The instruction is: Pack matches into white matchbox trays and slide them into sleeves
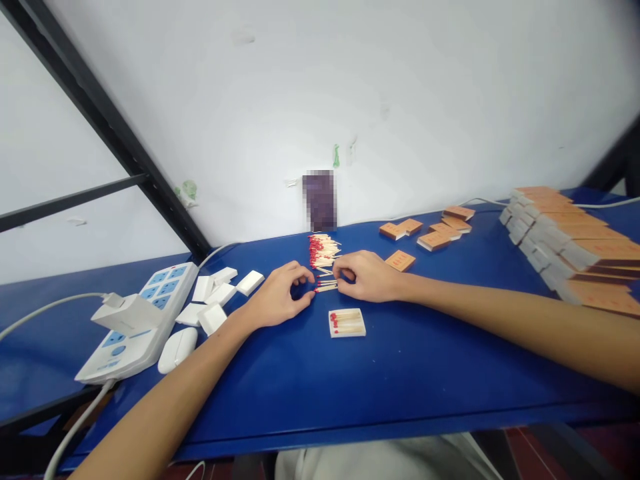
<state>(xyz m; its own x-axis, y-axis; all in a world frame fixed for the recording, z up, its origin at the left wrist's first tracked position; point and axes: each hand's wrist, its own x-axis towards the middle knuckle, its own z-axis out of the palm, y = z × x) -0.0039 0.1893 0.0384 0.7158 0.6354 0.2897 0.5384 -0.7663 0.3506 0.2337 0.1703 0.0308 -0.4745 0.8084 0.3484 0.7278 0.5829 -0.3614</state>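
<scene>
Several loose matches (327, 284) with red heads lie on the blue table between my two hands. My left hand (280, 293) is beside their red heads, its thumb and forefinger curved and apart. On the plain wooden ends, my right hand (367, 277) has its fingers curled in and its fingertips closed at the sticks. Just behind is a larger pile of matches (324, 251), heads to the left. Nearer to me a small white matchbox tray (347, 323) lies flat with several matches in it, their heads also to the left.
Empty white trays (220, 295), an earbud case (177, 350) and a power strip (145, 320) with a plugged-in charger stand on the left. Orange matchbox sleeves (435, 237) are scattered at the back right. Stacked matchboxes (575, 247) fill the far right. A dark pixelated rectangle (320, 200) is by the wall.
</scene>
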